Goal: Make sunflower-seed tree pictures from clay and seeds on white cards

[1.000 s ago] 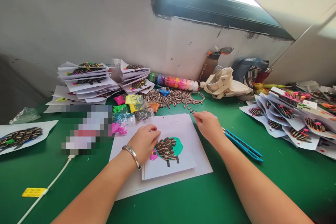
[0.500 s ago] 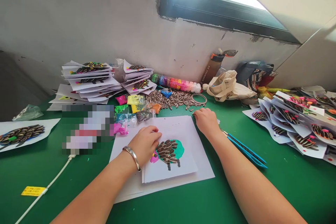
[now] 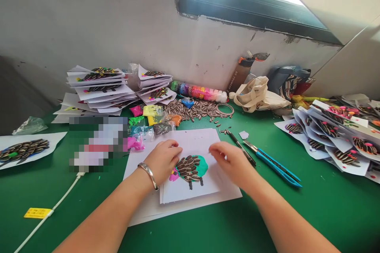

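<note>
My left hand (image 3: 164,160), with a silver bangle (image 3: 149,174) at the wrist, rests on a small white card (image 3: 178,194). Its loosely bent fingers are slightly apart, beside the picture's upper left side. The card bears a teal clay shape (image 3: 202,167) partly covered by overlapping striped sunflower seeds (image 3: 189,169), a pink clay head (image 3: 173,174) and two dark legs. Over the card's right side hovers my right hand (image 3: 231,162), thumb and fingertips pinched together. Whatever is between them is too small and blurred to make out. Larger white paper (image 3: 202,135) lies beneath the card.
Loose sunflower seeds (image 3: 202,108) lie behind the paper, near bagged coloured clay (image 3: 152,115). A black pen (image 3: 242,148) and blue tweezers (image 3: 279,170) lie right. Stacked seed pictures stand left (image 3: 101,87) and right (image 3: 329,134). A white cable (image 3: 63,195) crosses the left side.
My right hand has moved from the seeds by the paper's upper right corner back toward me and left, over the card. The pen has come into view. My left hand stays nearly still.
</note>
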A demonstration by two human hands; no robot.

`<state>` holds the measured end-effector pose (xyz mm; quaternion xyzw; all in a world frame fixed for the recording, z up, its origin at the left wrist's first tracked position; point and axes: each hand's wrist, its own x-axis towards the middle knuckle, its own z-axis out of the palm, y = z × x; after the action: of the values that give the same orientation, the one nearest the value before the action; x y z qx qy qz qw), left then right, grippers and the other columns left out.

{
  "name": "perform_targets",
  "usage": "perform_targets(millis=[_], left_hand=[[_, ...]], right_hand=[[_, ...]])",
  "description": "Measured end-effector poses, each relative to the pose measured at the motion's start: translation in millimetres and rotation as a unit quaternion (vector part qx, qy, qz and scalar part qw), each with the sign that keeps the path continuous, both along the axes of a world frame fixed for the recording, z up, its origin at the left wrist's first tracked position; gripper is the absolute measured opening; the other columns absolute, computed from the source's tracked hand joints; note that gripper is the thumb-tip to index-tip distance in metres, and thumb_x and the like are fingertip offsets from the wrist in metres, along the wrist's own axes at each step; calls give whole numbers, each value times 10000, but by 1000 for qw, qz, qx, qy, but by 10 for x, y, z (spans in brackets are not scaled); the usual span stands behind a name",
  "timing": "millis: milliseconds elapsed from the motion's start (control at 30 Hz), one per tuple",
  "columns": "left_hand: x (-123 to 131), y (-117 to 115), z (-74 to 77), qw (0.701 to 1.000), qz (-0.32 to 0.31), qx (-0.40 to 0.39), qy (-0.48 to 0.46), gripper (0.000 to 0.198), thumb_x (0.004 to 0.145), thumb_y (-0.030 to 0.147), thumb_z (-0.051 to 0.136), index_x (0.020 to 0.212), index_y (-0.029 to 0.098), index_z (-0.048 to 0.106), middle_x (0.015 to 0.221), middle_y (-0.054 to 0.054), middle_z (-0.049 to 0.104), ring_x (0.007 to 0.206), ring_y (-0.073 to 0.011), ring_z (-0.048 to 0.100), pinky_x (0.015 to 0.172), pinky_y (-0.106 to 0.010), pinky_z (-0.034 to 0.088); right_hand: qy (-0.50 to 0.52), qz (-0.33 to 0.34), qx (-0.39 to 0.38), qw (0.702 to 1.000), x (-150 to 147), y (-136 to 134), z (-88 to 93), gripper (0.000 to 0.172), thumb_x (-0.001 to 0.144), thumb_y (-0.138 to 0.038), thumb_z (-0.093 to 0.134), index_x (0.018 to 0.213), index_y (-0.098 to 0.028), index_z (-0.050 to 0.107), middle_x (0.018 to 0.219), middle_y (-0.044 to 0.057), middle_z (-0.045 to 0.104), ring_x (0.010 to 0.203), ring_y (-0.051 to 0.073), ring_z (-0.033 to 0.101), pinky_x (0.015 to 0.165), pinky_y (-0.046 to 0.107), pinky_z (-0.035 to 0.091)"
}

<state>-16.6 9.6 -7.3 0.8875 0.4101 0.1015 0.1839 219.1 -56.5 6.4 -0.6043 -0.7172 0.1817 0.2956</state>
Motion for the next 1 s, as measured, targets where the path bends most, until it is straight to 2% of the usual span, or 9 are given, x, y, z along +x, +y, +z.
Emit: perform_targets(millis=[100,267,400,667,833,1000], left_hand=[[1,4,-4,1000,0,2,3,269,837,88,497,998,175,695,1154,-106,587,1050,-261,549,940,-406,457],[-2,6,-2,1000,-2,-4,5,280,840,91,493,1025,171,687,1153,-110,585,1048,-261,552,937,-405,460],[-3,6,-4,1000,1,1,2,267,831,99,509,1008,181,692,1156,-104,589,1051,-263,553,937,-406,462],[-19,-7,-14,1000,-2,6,3,276,832,95,497,1003,188,692,1150,-101,591,1045,-259,554,930,-404,466],[-13,-4,-10,1000,0,7,2,267,834,115,498,997,198,692,1155,-96,592,1049,-259,554,932,-402,465],[-5,-5,-6,1000,1,7,-5,260,824,112,509,982,199,697,1147,-99,597,1045,-264,559,930,-415,467]], right_hand=[[55,61,-45,996,-170,-149,-76,205,874,-139,458,890,-234,639,816,-8,658,738,135,576,664,233,429],[43,59,-65,995,-256,-138,-123,208,822,-84,511,823,-232,657,756,-25,634,695,118,555,621,214,411],[18,72,-67,995,-249,-150,-124,245,830,-74,504,882,-240,677,790,-13,641,722,126,570,638,220,427],[7,49,-19,999,-281,-152,-123,219,844,-76,511,878,-228,665,814,-3,672,766,150,592,686,245,442],[-34,53,-5,998,-287,-142,-132,192,811,-53,546,811,-213,653,750,11,621,713,155,559,620,243,432],[-31,64,10,997,-293,-135,-186,197,829,-55,512,806,-215,625,752,12,605,712,153,552,620,245,436]])
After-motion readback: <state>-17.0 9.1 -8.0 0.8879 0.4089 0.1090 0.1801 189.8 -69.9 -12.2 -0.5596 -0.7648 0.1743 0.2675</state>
